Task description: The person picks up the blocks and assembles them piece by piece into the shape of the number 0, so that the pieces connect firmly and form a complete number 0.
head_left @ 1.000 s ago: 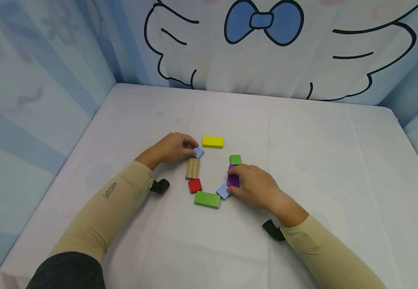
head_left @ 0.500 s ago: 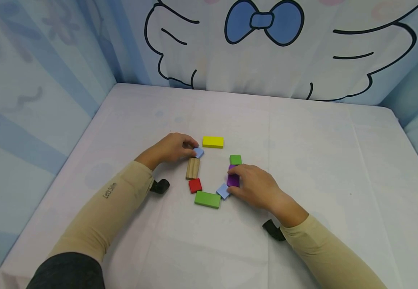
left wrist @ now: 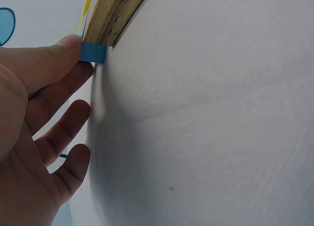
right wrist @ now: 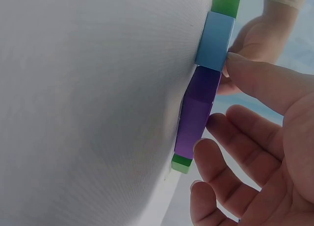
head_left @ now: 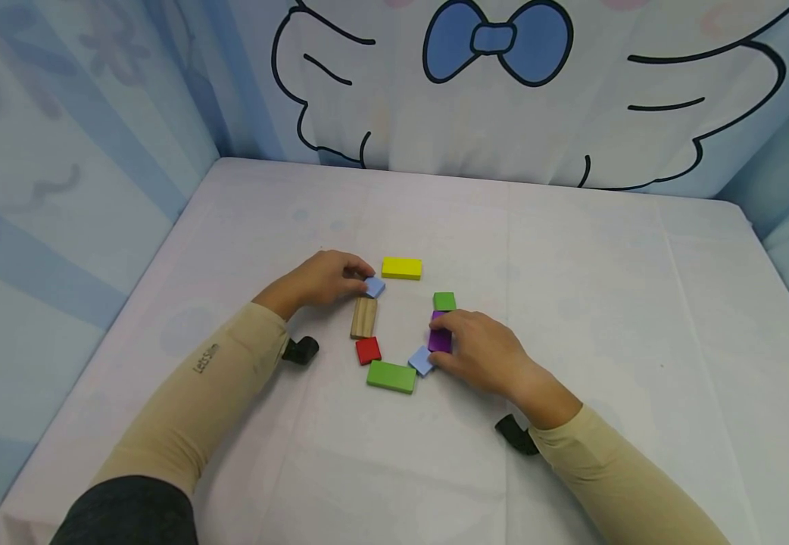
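My left hand (head_left: 322,280) pinches a small light blue block (head_left: 375,287) between thumb and index finger. In the left wrist view this block (left wrist: 93,53) lies at the end of a striped wooden block (left wrist: 110,17). My right hand (head_left: 483,352) rests beside a purple block (head_left: 440,342) and a second light blue block (head_left: 421,361). Seen from the right wrist, the thumb touches the light blue block (right wrist: 215,39), while loosely bent fingers lie against or very near the purple block (right wrist: 195,118). A small green block (head_left: 444,301) stands at the purple block's far end.
A red block (head_left: 368,350) and a long green block (head_left: 391,376) continue the ring at its near side. Beyond the left hand's block lies a yellow block (head_left: 402,268), slightly apart. All rest on a white-covered table (head_left: 606,303) with printed curtains behind.
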A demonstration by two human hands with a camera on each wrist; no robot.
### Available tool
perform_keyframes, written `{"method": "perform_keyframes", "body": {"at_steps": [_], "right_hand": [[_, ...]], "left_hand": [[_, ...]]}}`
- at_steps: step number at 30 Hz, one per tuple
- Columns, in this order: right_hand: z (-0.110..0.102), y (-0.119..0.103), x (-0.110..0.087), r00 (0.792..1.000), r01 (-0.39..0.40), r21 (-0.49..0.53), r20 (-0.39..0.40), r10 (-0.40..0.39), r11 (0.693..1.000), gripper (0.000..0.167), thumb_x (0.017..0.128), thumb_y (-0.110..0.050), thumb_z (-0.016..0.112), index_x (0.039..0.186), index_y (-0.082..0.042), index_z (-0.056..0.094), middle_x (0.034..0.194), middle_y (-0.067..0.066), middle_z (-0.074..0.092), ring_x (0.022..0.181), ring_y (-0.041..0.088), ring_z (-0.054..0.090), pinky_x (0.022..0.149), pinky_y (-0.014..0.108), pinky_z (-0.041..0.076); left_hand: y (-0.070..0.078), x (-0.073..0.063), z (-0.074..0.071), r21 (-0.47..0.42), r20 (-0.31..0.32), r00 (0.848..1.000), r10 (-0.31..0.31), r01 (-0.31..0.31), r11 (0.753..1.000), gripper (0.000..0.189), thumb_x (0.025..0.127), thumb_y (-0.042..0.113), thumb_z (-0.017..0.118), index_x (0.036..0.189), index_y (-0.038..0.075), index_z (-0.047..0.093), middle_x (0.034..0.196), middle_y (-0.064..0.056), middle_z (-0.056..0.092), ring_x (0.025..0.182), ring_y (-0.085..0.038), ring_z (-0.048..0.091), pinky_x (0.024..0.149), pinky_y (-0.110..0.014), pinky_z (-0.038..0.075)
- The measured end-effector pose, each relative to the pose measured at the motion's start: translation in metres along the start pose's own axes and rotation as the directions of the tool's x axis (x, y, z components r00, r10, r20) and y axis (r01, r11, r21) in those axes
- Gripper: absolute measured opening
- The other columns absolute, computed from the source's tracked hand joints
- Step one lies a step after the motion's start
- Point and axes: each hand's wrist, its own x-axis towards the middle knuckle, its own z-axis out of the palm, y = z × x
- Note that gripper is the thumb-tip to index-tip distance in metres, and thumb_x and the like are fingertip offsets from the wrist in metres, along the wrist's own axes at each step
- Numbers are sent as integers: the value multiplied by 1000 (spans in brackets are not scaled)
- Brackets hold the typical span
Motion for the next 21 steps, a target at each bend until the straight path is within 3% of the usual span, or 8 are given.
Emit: {"method": "perform_keyframes", "body": {"at_steps": [15, 21], "right_hand": [[-1, 0, 0, 1000, 8, -5, -2, -8, 1000, 44, 89, -25, 77, 125, -3, 65, 123, 14, 66, 111, 30, 62, 93, 44, 51], [-1, 1, 0, 1000, 15, -10, -4, -15, 1000, 44, 89, -24, 77, 124, -2, 65, 123, 14, 66, 111, 30, 62, 93, 44, 51]], "left_hand": [[0, -2, -6, 2, 29, 999, 27, -27, 1000, 36, 102, 13, 59, 138, 14, 61, 137, -5, 60, 125, -22, 51, 110, -42, 37], [-1, 0, -4, -7, 28, 999, 16, -16, 1000, 37, 101, 20, 62, 137, 15, 62, 135, -5, 60, 120, -22, 52, 108, -42, 39]]}}
